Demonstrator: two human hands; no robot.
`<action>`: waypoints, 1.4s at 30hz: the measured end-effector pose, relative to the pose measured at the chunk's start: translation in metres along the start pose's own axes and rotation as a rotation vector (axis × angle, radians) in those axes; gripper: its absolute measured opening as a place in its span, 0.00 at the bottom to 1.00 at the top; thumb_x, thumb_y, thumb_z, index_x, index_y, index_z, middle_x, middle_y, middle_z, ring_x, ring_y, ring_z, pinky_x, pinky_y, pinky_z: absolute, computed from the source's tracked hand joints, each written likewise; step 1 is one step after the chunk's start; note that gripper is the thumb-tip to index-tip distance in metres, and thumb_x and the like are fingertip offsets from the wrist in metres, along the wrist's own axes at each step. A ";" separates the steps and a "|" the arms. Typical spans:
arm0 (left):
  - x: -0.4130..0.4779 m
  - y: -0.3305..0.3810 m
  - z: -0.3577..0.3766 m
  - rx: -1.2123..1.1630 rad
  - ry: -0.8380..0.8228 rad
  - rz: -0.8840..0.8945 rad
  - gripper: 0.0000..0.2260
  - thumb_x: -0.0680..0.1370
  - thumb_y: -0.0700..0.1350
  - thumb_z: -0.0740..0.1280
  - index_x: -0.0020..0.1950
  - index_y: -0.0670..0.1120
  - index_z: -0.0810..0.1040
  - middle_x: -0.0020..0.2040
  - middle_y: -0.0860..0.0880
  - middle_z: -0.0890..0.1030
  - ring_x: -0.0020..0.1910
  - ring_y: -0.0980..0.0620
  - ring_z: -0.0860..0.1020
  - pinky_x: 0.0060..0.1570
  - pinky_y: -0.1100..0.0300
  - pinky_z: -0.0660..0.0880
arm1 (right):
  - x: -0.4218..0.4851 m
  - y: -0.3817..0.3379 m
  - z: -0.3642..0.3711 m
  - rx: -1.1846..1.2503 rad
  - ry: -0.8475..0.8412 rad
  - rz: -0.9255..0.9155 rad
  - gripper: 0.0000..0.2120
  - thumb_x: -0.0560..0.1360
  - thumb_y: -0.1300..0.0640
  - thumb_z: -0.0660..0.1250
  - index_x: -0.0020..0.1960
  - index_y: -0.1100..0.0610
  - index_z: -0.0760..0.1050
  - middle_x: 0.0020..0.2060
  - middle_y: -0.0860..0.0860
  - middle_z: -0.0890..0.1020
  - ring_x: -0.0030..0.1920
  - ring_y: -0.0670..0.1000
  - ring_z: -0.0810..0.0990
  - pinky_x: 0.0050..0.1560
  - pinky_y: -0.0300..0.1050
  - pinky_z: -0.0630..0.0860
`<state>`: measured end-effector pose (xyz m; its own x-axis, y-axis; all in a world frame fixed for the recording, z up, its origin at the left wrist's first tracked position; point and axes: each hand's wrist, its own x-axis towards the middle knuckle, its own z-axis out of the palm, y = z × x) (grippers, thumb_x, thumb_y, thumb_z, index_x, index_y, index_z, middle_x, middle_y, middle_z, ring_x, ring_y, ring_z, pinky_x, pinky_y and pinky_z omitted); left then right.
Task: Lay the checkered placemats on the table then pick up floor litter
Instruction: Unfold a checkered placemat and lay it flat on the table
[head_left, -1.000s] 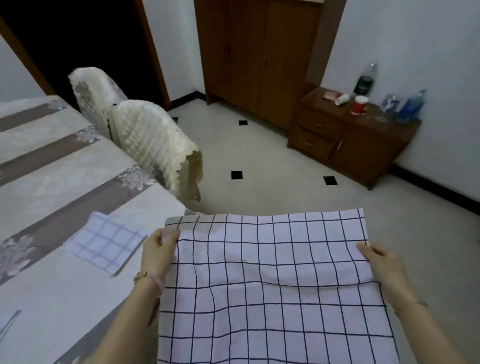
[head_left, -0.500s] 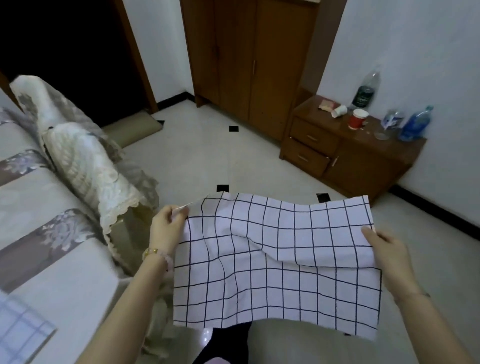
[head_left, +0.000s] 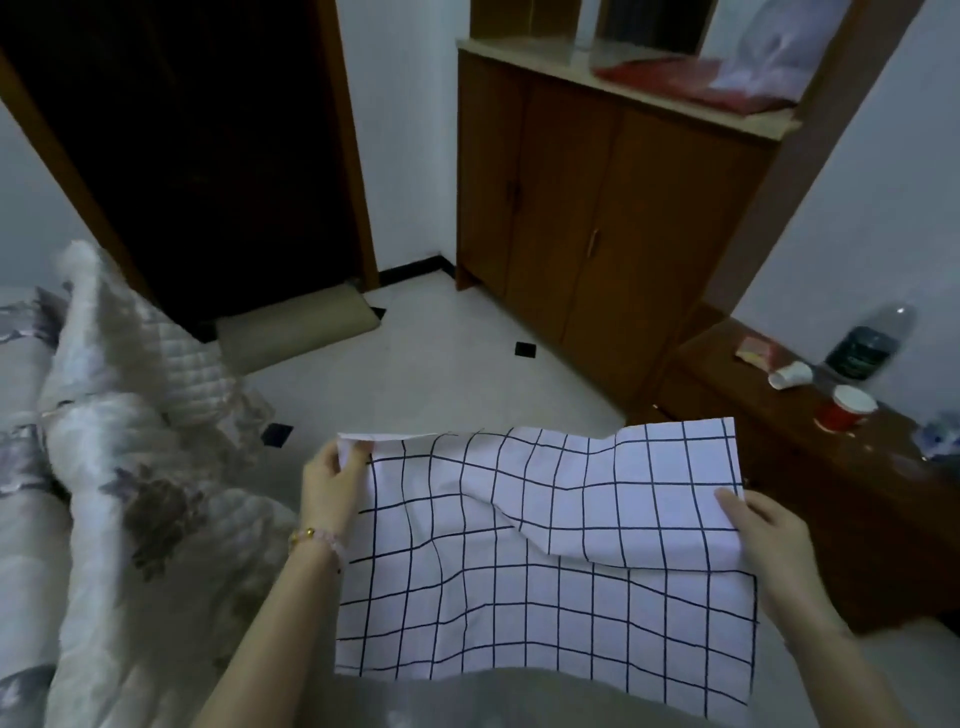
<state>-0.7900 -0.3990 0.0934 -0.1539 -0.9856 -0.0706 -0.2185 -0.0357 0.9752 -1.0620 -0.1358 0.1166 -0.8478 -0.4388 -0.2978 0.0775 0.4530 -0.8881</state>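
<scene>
Head view: a checkered placemat (head_left: 545, 587) is held spread in the air between both hands, above the floor (head_left: 441, 374) and in front of the body. The left hand (head_left: 332, 488) has its grip closed on the upper left corner, where the edge is folded over the fingers. The right hand (head_left: 769, 540) has its grip closed on the right edge, thumb on top. The upper right part of the placemat is folded down over the rest, and the cloth is rippled. A beaded bracelet (head_left: 317, 540) is worn on the left wrist. To the left, chairs under quilted covers (head_left: 130, 467) are seen. To the right, a low wooden cabinet (head_left: 857, 499) carries a red cup (head_left: 844, 408), a tipped white cup (head_left: 789, 374) and a dark bottle (head_left: 867, 343). A tall cupboard (head_left: 597, 208) stands behind.
</scene>
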 end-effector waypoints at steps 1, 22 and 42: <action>0.018 0.008 0.001 -0.007 0.029 0.014 0.18 0.77 0.46 0.64 0.32 0.48 0.58 0.30 0.49 0.60 0.31 0.52 0.58 0.33 0.59 0.56 | 0.022 -0.014 0.011 -0.011 -0.012 -0.013 0.13 0.85 0.57 0.65 0.46 0.64 0.80 0.47 0.70 0.83 0.45 0.59 0.79 0.50 0.52 0.75; 0.253 0.069 -0.119 0.113 1.058 -0.037 0.15 0.78 0.41 0.60 0.32 0.43 0.64 0.30 0.48 0.64 0.30 0.53 0.60 0.31 0.57 0.57 | 0.306 -0.338 0.477 -0.212 -0.902 -0.466 0.09 0.85 0.60 0.63 0.52 0.61 0.81 0.46 0.60 0.84 0.40 0.49 0.78 0.38 0.41 0.76; 0.253 0.004 -0.432 0.011 1.719 -0.273 0.12 0.75 0.45 0.66 0.36 0.44 0.66 0.33 0.45 0.62 0.34 0.52 0.60 0.32 0.58 0.55 | 0.026 -0.473 0.952 -0.166 -1.569 -0.628 0.20 0.84 0.61 0.66 0.72 0.72 0.74 0.68 0.65 0.80 0.66 0.57 0.78 0.63 0.37 0.75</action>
<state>-0.4138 -0.7195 0.1701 0.9973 0.0105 0.0728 -0.0687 -0.2229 0.9724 -0.6215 -1.1004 0.1959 0.5799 -0.8121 -0.0651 -0.1811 -0.0505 -0.9822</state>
